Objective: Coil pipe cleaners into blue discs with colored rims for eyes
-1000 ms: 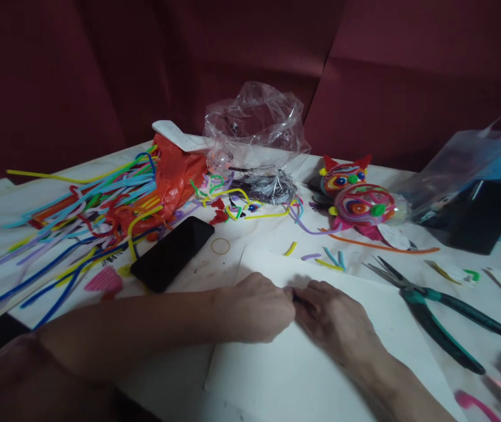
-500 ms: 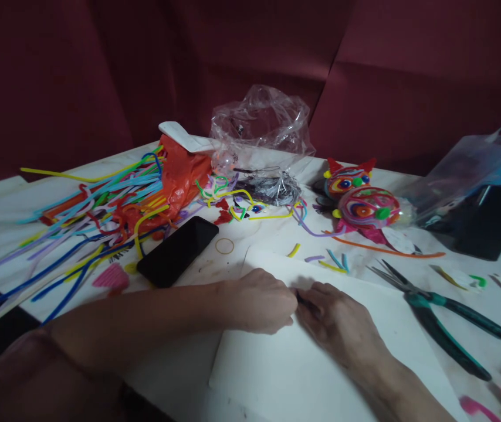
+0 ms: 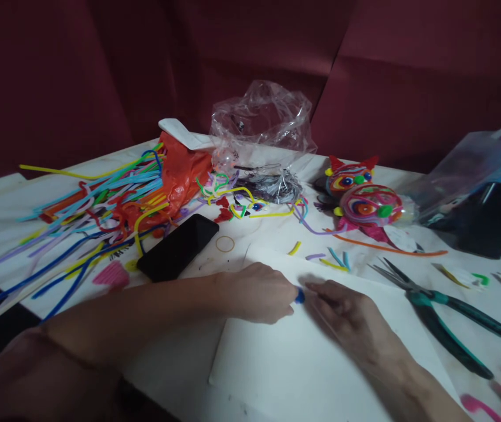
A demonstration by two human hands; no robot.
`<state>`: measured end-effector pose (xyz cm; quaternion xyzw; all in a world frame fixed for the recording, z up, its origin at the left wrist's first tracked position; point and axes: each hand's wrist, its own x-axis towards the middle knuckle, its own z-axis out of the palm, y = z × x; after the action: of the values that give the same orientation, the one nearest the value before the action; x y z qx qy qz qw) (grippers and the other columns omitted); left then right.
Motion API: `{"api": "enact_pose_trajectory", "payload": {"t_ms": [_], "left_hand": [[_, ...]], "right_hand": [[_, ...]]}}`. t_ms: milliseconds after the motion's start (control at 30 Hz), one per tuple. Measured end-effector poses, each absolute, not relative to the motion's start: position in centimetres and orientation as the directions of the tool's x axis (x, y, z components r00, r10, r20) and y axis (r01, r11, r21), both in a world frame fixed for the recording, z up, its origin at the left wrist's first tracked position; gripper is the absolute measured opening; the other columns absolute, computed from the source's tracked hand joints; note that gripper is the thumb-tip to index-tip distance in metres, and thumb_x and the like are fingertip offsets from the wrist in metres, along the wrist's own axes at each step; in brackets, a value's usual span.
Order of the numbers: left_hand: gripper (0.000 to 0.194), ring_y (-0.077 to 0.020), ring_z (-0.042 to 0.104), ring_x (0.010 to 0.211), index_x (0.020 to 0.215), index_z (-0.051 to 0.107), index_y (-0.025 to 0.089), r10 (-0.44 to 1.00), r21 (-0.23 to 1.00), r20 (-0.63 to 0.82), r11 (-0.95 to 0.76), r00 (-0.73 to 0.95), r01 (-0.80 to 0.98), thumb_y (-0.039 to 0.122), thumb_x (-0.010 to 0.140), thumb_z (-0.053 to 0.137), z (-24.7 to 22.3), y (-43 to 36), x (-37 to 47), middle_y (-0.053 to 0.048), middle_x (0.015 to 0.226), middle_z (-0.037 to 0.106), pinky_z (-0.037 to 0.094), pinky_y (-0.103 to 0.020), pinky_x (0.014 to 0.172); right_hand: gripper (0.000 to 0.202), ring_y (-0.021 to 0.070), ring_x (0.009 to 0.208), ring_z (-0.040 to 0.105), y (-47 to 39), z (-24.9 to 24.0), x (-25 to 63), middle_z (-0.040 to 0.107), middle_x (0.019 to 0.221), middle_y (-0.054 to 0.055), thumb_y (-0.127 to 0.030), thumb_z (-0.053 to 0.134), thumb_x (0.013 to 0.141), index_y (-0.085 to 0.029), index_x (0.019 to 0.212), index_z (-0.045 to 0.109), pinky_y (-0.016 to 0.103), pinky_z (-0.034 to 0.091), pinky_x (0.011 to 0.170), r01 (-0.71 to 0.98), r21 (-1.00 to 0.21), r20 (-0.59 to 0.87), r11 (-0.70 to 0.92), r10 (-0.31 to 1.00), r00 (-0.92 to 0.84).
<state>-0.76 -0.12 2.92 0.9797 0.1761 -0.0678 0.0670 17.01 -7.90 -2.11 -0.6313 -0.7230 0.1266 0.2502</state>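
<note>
Above a white sheet (image 3: 294,363), my left hand (image 3: 257,293) is closed around a small blue piece (image 3: 300,295) that pokes out past its fingertips. Just right of it, my right hand (image 3: 342,308) has its fingers curled and pressed together; whatever they hold, if anything, is dark and too small to make out. A narrow gap separates the two hands. Short yellow, purple and blue bits (image 3: 333,265) lie on the sheet beyond my right hand.
Green-handled pliers (image 3: 435,305) lie open at the right. A black phone (image 3: 178,249) and a pile of coloured strips (image 3: 114,199) are at the left. Behind sit two decorated balls (image 3: 369,208), a clear plastic bag (image 3: 263,120) and another dark phone (image 3: 492,220).
My right hand has moved slightly right, away from my left hand, and the blue piece now shows between them. My left hand has risen slightly in the view.
</note>
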Motion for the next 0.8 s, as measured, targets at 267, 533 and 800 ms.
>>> {"api": "enact_pose_trajectory", "payload": {"t_ms": [267, 533, 800], "left_hand": [[0.016, -0.0208, 0.063, 0.074, 0.086, 0.059, 0.019, 0.423, 0.168, -0.076, -0.887, 0.903, 0.430, 0.025, 0.082, 0.045, 2.6, 1.6, -0.6, -0.005, 0.083, 0.067, 0.039, -0.027, 0.056], [0.015, -0.0183, 0.062, 0.069, 0.087, 0.062, 0.018, 0.353, 0.115, -0.099, -0.925, 0.930, 0.363, 0.020, 0.080, 0.049, 2.1, 0.9, -0.6, -0.004, 0.077, 0.067, 0.042, -0.026, 0.055], [0.016, -0.0213, 0.063, 0.069, 0.085, 0.062, 0.017, 0.339, 0.054, -0.124, -0.936, 0.933, 0.347, 0.026, 0.081, 0.050, 1.9, 0.9, -0.6, -0.005, 0.078, 0.067, 0.042, -0.029, 0.053]], "right_hand": [[0.031, 0.0179, 0.066, 0.057, -8.1, -2.5, 17.5, 0.060, 0.079, 0.004, -0.037, 0.040, 0.084, -0.019, 0.087, 0.065, 0.025, 0.044, 0.054, 0.791, -0.593, 0.267, 0.149, 0.963, 0.019], [0.031, 0.0154, 0.064, 0.052, -8.4, -1.7, 16.4, 0.052, 0.069, 0.001, -0.032, 0.035, 0.089, -0.025, 0.091, 0.066, 0.023, 0.038, 0.051, 0.904, -0.340, 0.289, 0.261, 0.943, -0.163], [0.031, 0.0169, 0.060, 0.050, -7.9, -1.9, 15.9, 0.053, 0.068, 0.001, -0.032, 0.036, 0.086, -0.023, 0.083, 0.065, 0.025, 0.034, 0.048, 0.937, -0.254, 0.279, 0.239, 0.946, -0.165]]}}
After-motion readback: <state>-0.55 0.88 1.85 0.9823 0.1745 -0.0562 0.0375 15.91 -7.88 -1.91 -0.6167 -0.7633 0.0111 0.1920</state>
